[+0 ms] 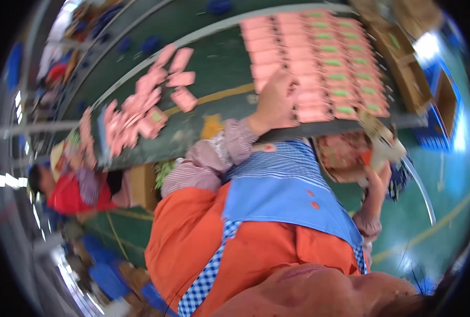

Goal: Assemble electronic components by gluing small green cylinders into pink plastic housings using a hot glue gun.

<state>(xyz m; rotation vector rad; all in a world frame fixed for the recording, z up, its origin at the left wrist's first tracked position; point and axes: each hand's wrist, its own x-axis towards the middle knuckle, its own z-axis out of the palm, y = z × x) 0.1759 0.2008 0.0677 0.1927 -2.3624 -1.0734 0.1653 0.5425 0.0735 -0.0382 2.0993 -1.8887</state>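
Observation:
My left hand is over the pink packets, which lie overlapping in several columns on the green table. Its fingers are curled together; whatever is between them is hidden. The two right-hand columns carry bright green labels. My right hand is closed around a white gun-shaped hand tool with an orange part, past the table's near edge at the right. The tool's tan front end reaches toward the lowest labelled packets. Blur hides its finer parts.
A loose heap of pink packets covers the table's left. Below the near edge hangs a container of pinkish pieces. Cardboard boxes and a blue crate stand at the right. A person in red works at the far left.

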